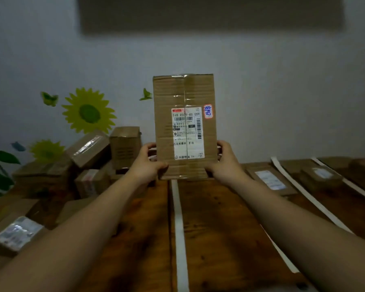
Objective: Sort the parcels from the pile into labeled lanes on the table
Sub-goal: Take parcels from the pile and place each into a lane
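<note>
Two grips hold one cardboard parcel [184,127] upright in the air at the twelve o'clock end of the wooden surface [219,228]. Its lower edge is just above the wood, over the far end of a pale tape strip [179,228]. The left grip [148,163] curls round the parcel's lower left edge, thumb on the front face and fingers behind. The right grip [226,163] mirrors it on the lower right edge.

The face with the printed shipping label [188,133] is turned toward the camera. A small red-bordered sticker [208,111] with handwriting sits just beside the label's two o'clock corner, but the writing is too small to read with certainty.

At nine o'clock from the held parcel lies the pile [89,165], a loose heap of brown boxes at many angles. At three o'clock, further tape strips mark off lanes. One flat parcel [270,179] lies in the nearest lane and another box [321,174] in the lane beyond it.

The step in hand appears to be the check: the parcel is lifted and presented so its marking can be read before a lane is chosen. Most of the sorting looks undone, given the size of the pile against the two parcels laid out.

The next move calls for matching the sticker to a lane, although no lane labels show in this view. The box then has to be tipped flat and set down between two strips, apart from anything already lying there.
</note>
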Available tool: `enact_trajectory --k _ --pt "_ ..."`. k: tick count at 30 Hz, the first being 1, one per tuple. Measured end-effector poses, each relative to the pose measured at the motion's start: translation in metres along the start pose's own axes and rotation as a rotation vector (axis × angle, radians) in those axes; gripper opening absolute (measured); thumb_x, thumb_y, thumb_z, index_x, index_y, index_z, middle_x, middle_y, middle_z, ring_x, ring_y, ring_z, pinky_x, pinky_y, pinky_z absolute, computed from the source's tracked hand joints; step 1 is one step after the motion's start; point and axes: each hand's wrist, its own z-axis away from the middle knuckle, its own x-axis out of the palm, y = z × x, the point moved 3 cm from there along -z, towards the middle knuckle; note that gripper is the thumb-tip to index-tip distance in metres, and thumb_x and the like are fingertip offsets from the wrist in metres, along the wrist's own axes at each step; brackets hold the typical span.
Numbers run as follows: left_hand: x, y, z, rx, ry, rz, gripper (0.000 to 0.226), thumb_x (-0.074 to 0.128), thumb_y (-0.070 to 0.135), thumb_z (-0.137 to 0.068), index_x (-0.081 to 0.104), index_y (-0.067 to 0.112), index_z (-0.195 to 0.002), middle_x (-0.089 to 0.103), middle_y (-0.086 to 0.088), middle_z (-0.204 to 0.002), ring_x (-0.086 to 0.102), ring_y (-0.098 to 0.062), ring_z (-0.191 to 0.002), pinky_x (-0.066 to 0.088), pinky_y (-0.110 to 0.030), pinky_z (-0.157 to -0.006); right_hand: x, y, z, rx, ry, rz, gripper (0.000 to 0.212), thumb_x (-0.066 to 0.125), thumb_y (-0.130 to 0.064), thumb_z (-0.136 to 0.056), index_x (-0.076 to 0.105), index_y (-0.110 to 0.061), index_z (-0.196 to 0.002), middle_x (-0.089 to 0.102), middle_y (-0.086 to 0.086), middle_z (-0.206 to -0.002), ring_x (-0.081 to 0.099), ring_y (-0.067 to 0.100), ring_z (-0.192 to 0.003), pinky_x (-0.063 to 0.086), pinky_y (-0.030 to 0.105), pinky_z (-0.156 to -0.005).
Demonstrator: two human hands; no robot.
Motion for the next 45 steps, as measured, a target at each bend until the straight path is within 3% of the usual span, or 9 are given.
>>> enact_trajectory --k 3,6,10,17,21,24,33,39,45 --pt "0.047 -0.007 -0.014 -0.023 -0.072 -0.007 0.063 0.063 -0.007 -0.082 0.034 0.022 -0.130 0.046 0.004 -0.123 0.048 -0.017 -0.116 0.052 -0.030 -0.077 -0.033 0.032 -0.007 0.062 0.075 0.017 0.077 0.077 -0.017 -0.079 0.030 -0.023 -0.139 0.052 -0.002 -0.122 0.057 0.016 -0.103 0.056 0.042 -0.085" --pt "0.083 -0.018 -0.035 -0.031 -0.126 0.003 0.062 0.062 -0.008 -0.082 0.033 0.020 -0.130 0.049 0.001 -0.123 0.051 -0.018 -0.115 0.050 -0.037 -0.091 -0.059 0.058 -0.020 0.117 0.134 0.055 0.077 0.077 -0.015 -0.077 0.030 -0.029 -0.137 0.049 0.001 -0.130 0.056 0.022 -0.112 0.055 0.048 -0.088" --pt "0.124 -0.036 -0.072 -0.083 -0.199 0.052 0.060 0.061 -0.007 -0.083 0.034 0.022 -0.127 0.050 0.004 -0.115 0.052 -0.018 -0.113 0.053 -0.027 -0.074 -0.085 0.084 -0.045 0.174 0.156 0.085 0.076 0.075 -0.016 -0.080 0.028 -0.031 -0.137 0.049 0.001 -0.131 0.058 0.021 -0.108 0.057 0.046 -0.084" --pt "0.180 -0.058 -0.124 -0.154 -0.267 0.026 0.055 0.061 -0.005 -0.084 0.034 0.025 -0.121 0.046 0.004 -0.114 0.052 -0.020 -0.111 0.052 -0.031 -0.079 -0.121 0.115 -0.087 0.209 0.165 0.187 0.068 0.069 -0.020 -0.086 0.030 -0.023 -0.142 0.047 0.001 -0.137 0.053 0.017 -0.115 0.050 0.032 -0.087" --pt "0.194 -0.070 -0.137 -0.204 -0.270 -0.038 0.055 0.061 0.005 -0.087 0.034 0.023 -0.133 0.048 -0.002 -0.120 0.055 -0.019 -0.104 0.054 -0.034 -0.079 -0.131 0.122 -0.101 0.164 0.091 0.213 0.043 0.064 -0.023 -0.090 0.045 -0.026 -0.129 0.051 -0.013 -0.116 0.050 0.004 -0.100 0.041 0.013 -0.072" --pt "0.203 -0.081 -0.135 -0.253 -0.231 -0.101 0.052 0.056 0.014 -0.092 0.035 0.023 -0.138 0.052 -0.001 -0.118 0.056 -0.021 -0.103 0.053 -0.037 -0.085 -0.131 0.142 -0.110 0.172 0.017 0.221 0.035 0.060 -0.028 -0.093 0.041 -0.035 -0.122 0.053 -0.011 -0.119 0.050 0.006 -0.107 0.043 0.025 -0.087" --pt "0.190 -0.157 -0.060 -0.505 -0.078 -0.262 0.044 0.048 0.024 -0.097 0.040 0.030 -0.140 0.056 -0.001 -0.131 0.056 -0.022 -0.113 0.047 -0.042 -0.099 -0.091 0.224 -0.096 0.305 -0.407 0.283 0.055 0.050 -0.017 -0.098 0.026 -0.024 -0.148 0.040 0.003 -0.148 0.043 0.022 -0.132 0.040 0.035 -0.103" --pt "0.172 -0.184 -0.032 -0.566 -0.139 -0.316 0.055 0.057 0.016 -0.092 0.035 0.025 -0.142 0.053 0.006 -0.113 0.053 -0.013 -0.099 0.050 -0.019 -0.077 -0.050 0.255 -0.077 0.358 -0.489 0.320 0.058 0.051 -0.016 -0.098 0.024 -0.018 -0.150 0.036 0.005 -0.150 0.037 0.022 -0.136 0.038 0.034 -0.105" --pt "0.149 -0.202 -0.032 -0.578 -0.135 -0.349 0.064 0.060 0.011 -0.090 0.029 0.025 -0.145 0.051 0.002 -0.119 0.055 -0.022 -0.113 0.048 -0.032 -0.094 -0.021 0.268 -0.073 0.384 -0.519 0.358 0.064 0.055 -0.020 -0.096 0.021 -0.019 -0.150 0.033 0.004 -0.152 0.034 0.025 -0.139 0.034 0.038 -0.109"
